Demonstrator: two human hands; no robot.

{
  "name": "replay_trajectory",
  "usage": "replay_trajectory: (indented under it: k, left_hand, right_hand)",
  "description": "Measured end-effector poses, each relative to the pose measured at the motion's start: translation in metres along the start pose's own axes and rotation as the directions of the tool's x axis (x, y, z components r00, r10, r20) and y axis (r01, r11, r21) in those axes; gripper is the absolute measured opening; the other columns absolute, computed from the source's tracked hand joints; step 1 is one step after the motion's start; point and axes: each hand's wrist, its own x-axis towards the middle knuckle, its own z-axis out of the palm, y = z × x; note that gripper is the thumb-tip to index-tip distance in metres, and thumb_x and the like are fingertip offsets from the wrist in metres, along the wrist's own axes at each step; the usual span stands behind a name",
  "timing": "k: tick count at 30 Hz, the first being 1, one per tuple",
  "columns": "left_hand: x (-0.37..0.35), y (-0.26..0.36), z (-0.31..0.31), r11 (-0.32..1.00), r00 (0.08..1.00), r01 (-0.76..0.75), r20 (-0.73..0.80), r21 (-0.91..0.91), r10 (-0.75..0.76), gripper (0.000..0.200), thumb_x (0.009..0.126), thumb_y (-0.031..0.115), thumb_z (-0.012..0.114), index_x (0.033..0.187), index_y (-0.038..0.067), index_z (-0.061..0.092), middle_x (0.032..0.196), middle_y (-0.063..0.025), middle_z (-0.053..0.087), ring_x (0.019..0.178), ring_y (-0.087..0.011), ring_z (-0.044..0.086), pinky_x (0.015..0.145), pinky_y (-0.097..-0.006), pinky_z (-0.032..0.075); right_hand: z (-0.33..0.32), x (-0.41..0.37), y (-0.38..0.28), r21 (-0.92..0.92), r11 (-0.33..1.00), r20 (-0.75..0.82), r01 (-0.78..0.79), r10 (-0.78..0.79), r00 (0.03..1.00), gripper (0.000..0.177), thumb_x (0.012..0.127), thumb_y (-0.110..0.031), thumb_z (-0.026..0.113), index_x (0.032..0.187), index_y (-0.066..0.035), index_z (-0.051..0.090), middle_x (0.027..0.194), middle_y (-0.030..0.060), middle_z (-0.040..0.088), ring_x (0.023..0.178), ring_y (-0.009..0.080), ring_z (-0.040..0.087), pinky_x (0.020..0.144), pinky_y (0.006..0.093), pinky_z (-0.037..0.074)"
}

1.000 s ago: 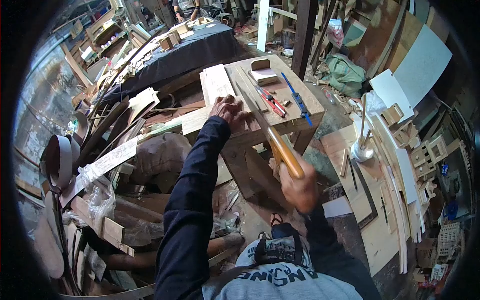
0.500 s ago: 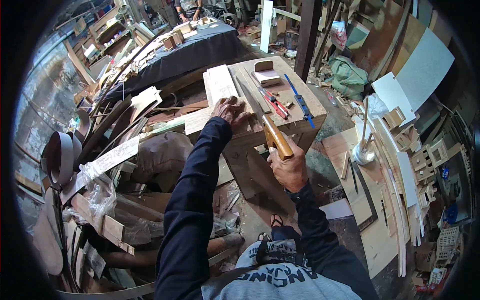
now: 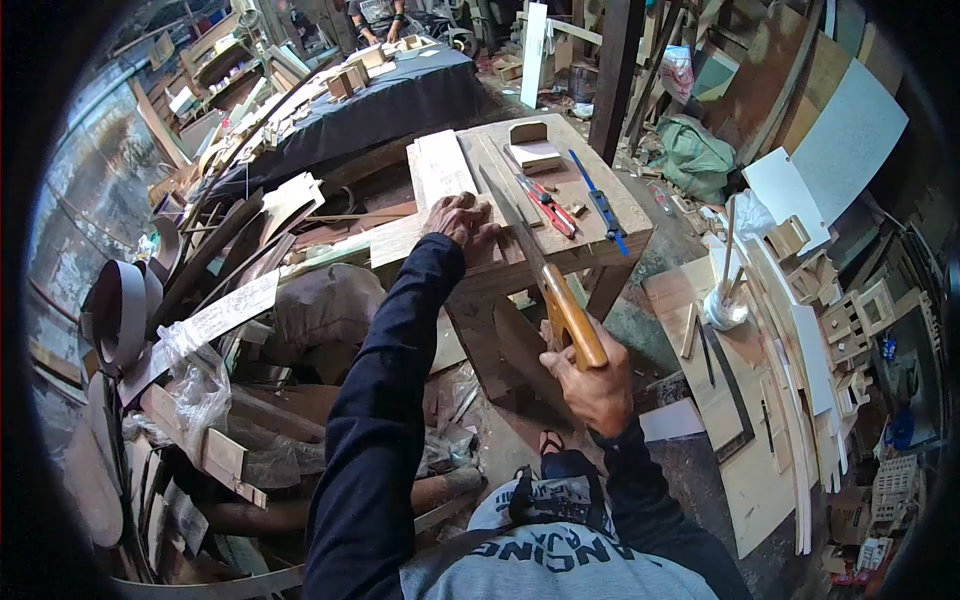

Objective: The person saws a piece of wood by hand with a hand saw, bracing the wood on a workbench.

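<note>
My right hand (image 3: pixel 594 382) is wrapped around the wooden handle of a handsaw (image 3: pixel 570 322). The saw's blade slants up and away over the workbench (image 3: pixel 628 205), lying alongside the wood near my left hand. With fingers bent, my left hand (image 3: pixel 460 222) presses a pale wooden board (image 3: pixel 396 242) down at the bench's near left edge. Just beyond it lies another light board (image 3: pixel 441 165). Right of the blade are red-handled pliers (image 3: pixel 549 208), a blue bar clamp (image 3: pixel 600 200) and a small wooden piece with an upright back (image 3: pixel 533 150).
Scrap wood and plastic sheeting (image 3: pixel 195 370) pile up on the left. A dark-covered table (image 3: pixel 415 95) holds wooden parts, with another person's hands (image 3: pixel 382 37) at its far end. A plywood sheet (image 3: pixel 690 290) and long strips stand to the right, behind a dark post (image 3: pixel 615 80).
My right hand has drawn the handsaw back toward my body and slightly right, so more of the blade shows on the near side. My left hand stays in place on the board.
</note>
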Motion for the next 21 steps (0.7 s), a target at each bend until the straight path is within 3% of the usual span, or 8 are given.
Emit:
replay_trajectory:
  k: [2, 5, 8, 10, 14, 21]
  left_hand:
    - [-0.001, -0.002, -0.001, 1.000, 1.000, 0.007, -0.008, 0.008, -0.007, 0.047, 0.092, 0.044, 0.060, 0.123, 0.009, 0.068, 0.125, -0.0140, 0.060, 0.121, -0.0339, 0.054, 0.107, -0.0432, 0.039]
    - [0.002, -0.008, 0.008, 1.000, 1.000, -0.015, -0.025, -0.010, 0.015, 0.047, 0.092, 0.044, 0.060, 0.124, 0.009, 0.067, 0.125, -0.0145, 0.059, 0.121, -0.0341, 0.053, 0.107, -0.0439, 0.039]
    - [-0.002, -0.004, 0.003, 1.000, 1.000, -0.002, -0.012, 0.004, 0.002, 0.046, 0.093, 0.042, 0.059, 0.124, 0.009, 0.066, 0.126, -0.0152, 0.059, 0.122, -0.0344, 0.052, 0.107, -0.0441, 0.038]
    - [-0.006, 0.007, -0.010, 1.000, 1.000, 0.003, -0.017, -0.003, -0.003, 0.045, 0.093, 0.042, 0.058, 0.124, 0.010, 0.066, 0.125, -0.0154, 0.058, 0.122, -0.0345, 0.052, 0.108, -0.0439, 0.038]
    - [-0.006, 0.004, -0.003, 1.000, 1.000, -0.003, -0.026, 0.017, 0.004, 0.044, 0.094, 0.041, 0.058, 0.124, 0.010, 0.066, 0.127, -0.0153, 0.058, 0.123, -0.0348, 0.052, 0.108, -0.0437, 0.038]
    - [-0.007, 0.011, -0.012, 1.000, 0.999, 0.010, -0.041, 0.019, -0.009, 0.044, 0.094, 0.042, 0.057, 0.124, 0.011, 0.066, 0.125, -0.0142, 0.059, 0.121, -0.0348, 0.052, 0.107, -0.0441, 0.039]
  right_hand:
    - [-0.006, -0.010, -0.004, -0.011, 0.999, 0.031, -0.047, 0.047, 0.998, 0.051, 0.082, -0.005, 0.075, 0.130, 0.001, 0.057, 0.085, 0.0122, 0.067, 0.073, 0.0169, 0.066, 0.068, 0.0322, 0.054]
    - [-0.009, -0.014, -0.008, 0.019, 0.999, 0.005, -0.033, 0.033, 0.999, 0.046, 0.088, -0.013, 0.072, 0.129, 0.001, 0.058, 0.089, 0.0172, 0.068, 0.079, 0.0227, 0.070, 0.071, 0.0351, 0.055]
    - [-0.001, -0.001, -0.008, -0.071, 0.988, -0.052, 0.134, -0.138, 0.989, 0.045, 0.094, -0.024, 0.068, 0.130, 0.001, 0.058, 0.095, 0.0226, 0.069, 0.086, 0.0312, 0.072, 0.075, 0.0391, 0.055]
    - [0.008, 0.014, -0.003, -0.032, 0.992, -0.052, 0.123, -0.125, 0.991, 0.047, 0.095, -0.029, 0.065, 0.131, 0.002, 0.058, 0.100, 0.0255, 0.069, 0.089, 0.0355, 0.071, 0.077, 0.0411, 0.055]
    - [0.008, 0.013, -0.004, -0.080, 0.993, -0.018, 0.085, -0.087, 0.996, 0.047, 0.095, -0.027, 0.063, 0.131, 0.003, 0.057, 0.107, 0.0283, 0.068, 0.097, 0.0402, 0.070, 0.079, 0.0429, 0.055]
    - [-0.007, -0.012, -0.016, -0.065, 0.994, -0.032, 0.083, -0.085, 0.996, 0.044, 0.094, -0.020, 0.061, 0.131, 0.002, 0.056, 0.105, 0.0290, 0.067, 0.098, 0.0433, 0.068, 0.080, 0.0431, 0.055]
